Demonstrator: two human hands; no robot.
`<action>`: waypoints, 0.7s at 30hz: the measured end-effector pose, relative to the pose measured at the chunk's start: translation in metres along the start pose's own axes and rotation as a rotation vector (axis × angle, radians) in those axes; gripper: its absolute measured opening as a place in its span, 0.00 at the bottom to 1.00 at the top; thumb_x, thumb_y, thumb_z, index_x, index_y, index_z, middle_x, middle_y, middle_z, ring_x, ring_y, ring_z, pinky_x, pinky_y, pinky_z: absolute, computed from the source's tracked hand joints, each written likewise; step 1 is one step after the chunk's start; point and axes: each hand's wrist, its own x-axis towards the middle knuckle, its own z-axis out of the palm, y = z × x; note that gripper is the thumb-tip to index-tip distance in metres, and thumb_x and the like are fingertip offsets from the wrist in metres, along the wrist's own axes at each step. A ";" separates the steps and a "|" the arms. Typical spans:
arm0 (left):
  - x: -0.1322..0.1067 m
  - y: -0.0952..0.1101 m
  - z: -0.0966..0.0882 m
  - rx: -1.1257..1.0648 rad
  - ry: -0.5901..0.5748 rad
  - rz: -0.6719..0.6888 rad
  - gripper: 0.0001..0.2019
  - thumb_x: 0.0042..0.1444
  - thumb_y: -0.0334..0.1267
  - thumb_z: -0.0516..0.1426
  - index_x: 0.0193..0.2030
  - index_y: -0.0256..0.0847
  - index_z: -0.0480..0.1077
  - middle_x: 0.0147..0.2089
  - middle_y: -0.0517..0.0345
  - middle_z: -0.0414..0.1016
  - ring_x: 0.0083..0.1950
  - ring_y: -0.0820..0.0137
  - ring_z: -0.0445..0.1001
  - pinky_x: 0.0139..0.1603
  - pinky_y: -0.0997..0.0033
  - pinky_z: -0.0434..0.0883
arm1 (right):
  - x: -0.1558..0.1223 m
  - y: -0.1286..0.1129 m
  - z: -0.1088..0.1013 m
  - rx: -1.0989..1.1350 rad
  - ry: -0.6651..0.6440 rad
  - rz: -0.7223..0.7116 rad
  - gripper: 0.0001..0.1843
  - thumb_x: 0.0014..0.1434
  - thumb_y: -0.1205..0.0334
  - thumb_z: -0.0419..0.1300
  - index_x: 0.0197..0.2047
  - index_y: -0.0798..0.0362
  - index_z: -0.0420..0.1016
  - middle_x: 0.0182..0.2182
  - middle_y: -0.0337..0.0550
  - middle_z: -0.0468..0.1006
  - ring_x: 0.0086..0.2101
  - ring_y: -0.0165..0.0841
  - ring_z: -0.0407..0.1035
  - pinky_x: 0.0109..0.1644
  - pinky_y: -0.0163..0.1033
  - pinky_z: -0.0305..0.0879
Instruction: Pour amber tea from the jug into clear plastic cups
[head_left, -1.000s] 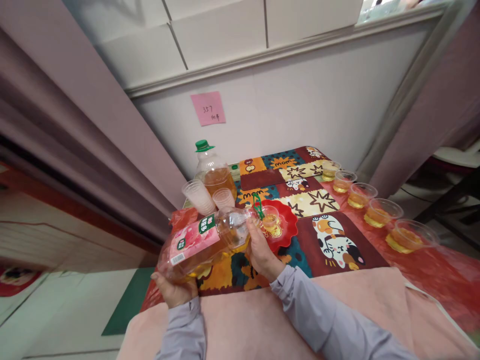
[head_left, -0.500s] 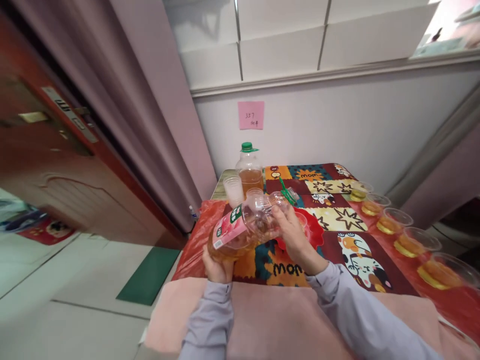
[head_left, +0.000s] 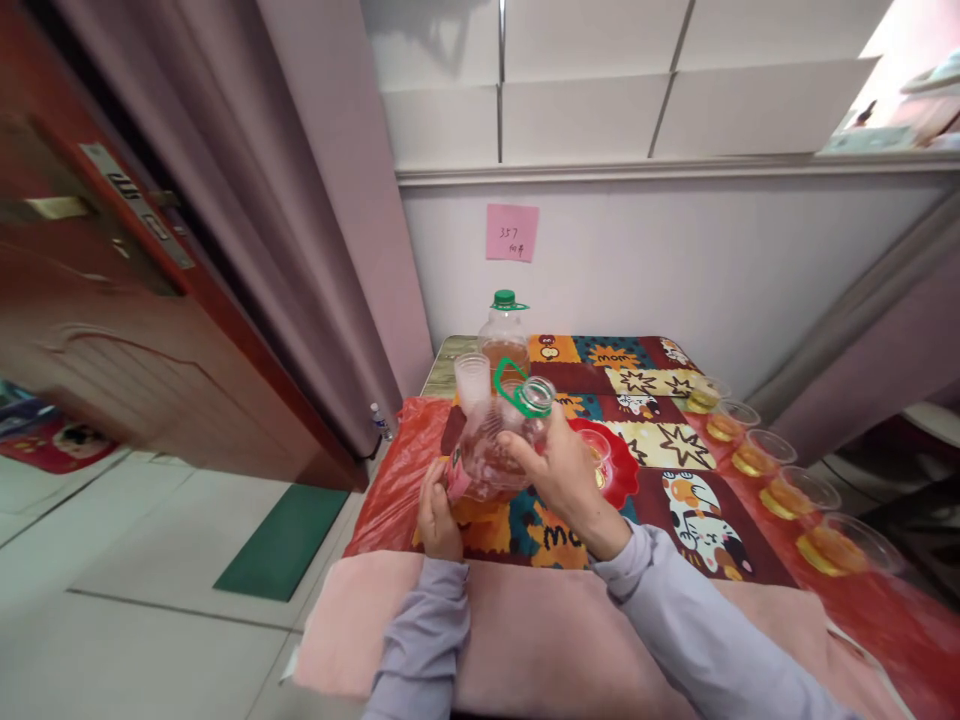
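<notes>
A clear plastic juice bottle (head_left: pixel 484 455) with a pink label and a green carrying ring (head_left: pixel 502 365) is between my hands, tilted with its uncapped mouth up and to the right. My right hand (head_left: pixel 566 475) is closed round the bottle's neck end. My left hand (head_left: pixel 439 515) holds the lower part by the label, most of which is out of sight. Just right of the bottle lies a red scalloped plate (head_left: pixel 628 480) with a clear plastic cup (head_left: pixel 596 445) on it, partly behind my right hand.
Behind the held bottle stand a stack of clear cups (head_left: pixel 472 378) and a second bottle (head_left: pixel 504 328) with a green cap. Several cups of yellow drink (head_left: pixel 832 548) line the right edge of the table. A patterned mat (head_left: pixel 757 540) covers the middle; a pink cloth (head_left: pixel 540 630) lies in front.
The bottle has turned from lying nearly sideways to more upright, its mouth moving left and towards me. Both hands still hold it. The view has shifted slightly.
</notes>
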 end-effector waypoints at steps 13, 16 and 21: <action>0.008 0.006 -0.004 0.499 0.007 0.236 0.55 0.37 0.56 0.78 0.71 0.41 0.66 0.61 0.41 0.80 0.62 0.45 0.81 0.67 0.41 0.76 | 0.007 0.051 -0.032 -0.103 -0.082 -0.209 0.34 0.68 0.41 0.69 0.70 0.47 0.71 0.65 0.53 0.82 0.58 0.47 0.81 0.61 0.51 0.78; 0.010 0.008 -0.001 0.433 0.019 0.274 0.52 0.35 0.53 0.79 0.67 0.41 0.67 0.61 0.42 0.79 0.64 0.46 0.79 0.70 0.43 0.73 | 0.019 0.095 -0.066 -0.292 0.028 -0.094 0.31 0.64 0.44 0.71 0.65 0.49 0.76 0.61 0.55 0.83 0.59 0.52 0.81 0.63 0.57 0.77; 0.013 0.006 -0.003 0.394 0.033 0.275 0.49 0.32 0.51 0.81 0.61 0.41 0.68 0.57 0.45 0.79 0.69 0.45 0.76 0.76 0.46 0.66 | 0.027 0.141 -0.086 -0.478 -0.051 -0.009 0.43 0.56 0.46 0.77 0.70 0.50 0.71 0.64 0.58 0.81 0.63 0.55 0.77 0.67 0.58 0.74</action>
